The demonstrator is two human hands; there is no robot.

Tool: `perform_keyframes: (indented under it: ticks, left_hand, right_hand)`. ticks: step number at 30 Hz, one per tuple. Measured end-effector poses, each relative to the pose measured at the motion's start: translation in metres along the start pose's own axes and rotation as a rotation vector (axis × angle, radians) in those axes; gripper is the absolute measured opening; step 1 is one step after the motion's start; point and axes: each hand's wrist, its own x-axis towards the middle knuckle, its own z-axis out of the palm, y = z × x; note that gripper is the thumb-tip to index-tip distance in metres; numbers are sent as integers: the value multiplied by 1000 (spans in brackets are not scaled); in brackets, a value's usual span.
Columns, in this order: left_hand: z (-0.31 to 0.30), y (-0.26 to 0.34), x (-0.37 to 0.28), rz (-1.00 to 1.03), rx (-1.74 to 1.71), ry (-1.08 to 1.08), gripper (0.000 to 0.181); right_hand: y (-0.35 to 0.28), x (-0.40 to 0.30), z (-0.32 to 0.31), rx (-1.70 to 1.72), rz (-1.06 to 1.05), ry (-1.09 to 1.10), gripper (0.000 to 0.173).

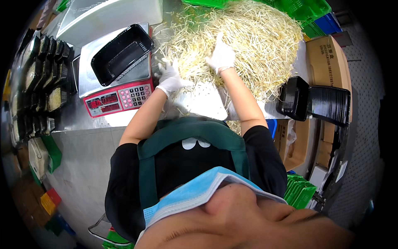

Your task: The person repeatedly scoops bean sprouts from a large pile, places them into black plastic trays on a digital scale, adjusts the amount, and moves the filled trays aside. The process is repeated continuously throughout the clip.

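A large heap of bean sprouts covers the far middle and right of the metal table. My left hand, in a white glove, is at the heap's near left edge with its fingers spread. Also gloved in white, my right hand lies against the sprouts with its thumb apart from the fingers. Its fingertips are partly lost among the sprouts, so I cannot tell whether it grips any. Left of my left hand, an empty black plastic tray rests at a slant on the steel plate of a red digital scale.
Stacked black trays stand at the right beside a cardboard box. Packed trays of sprouts are piled at the far left. A white foam box stands behind the scale, and a green crate behind the heap.
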Motion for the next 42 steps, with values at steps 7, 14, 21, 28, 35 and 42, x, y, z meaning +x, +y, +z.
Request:
perform_keyframes:
  ticks: [7,14,21,28,35,42]
  left_hand:
    - [5,-11,-17,597,59,156,35]
    - [3,-14,-34,940,120,134,63]
    - [-9,13,-1,808,601,-88,103]
    - [18,34,12,402,92,-31,109]
    - [28,-13,-2,665,171,283,91]
    - [23,10,13,640,-217,340,67]
  right_hand:
    - [61,43,-56,470,0,-358,83]
    - [14,16,-2,-56,-112,-30,101]
    - [-2,-61,17,559,-410,-228,63]
    - [21,-71,-6,408,-223,-300,128]
    - [34,-80,14,156,-322,-73,121]
    - [57,-62,-5,545,-358,44,101]
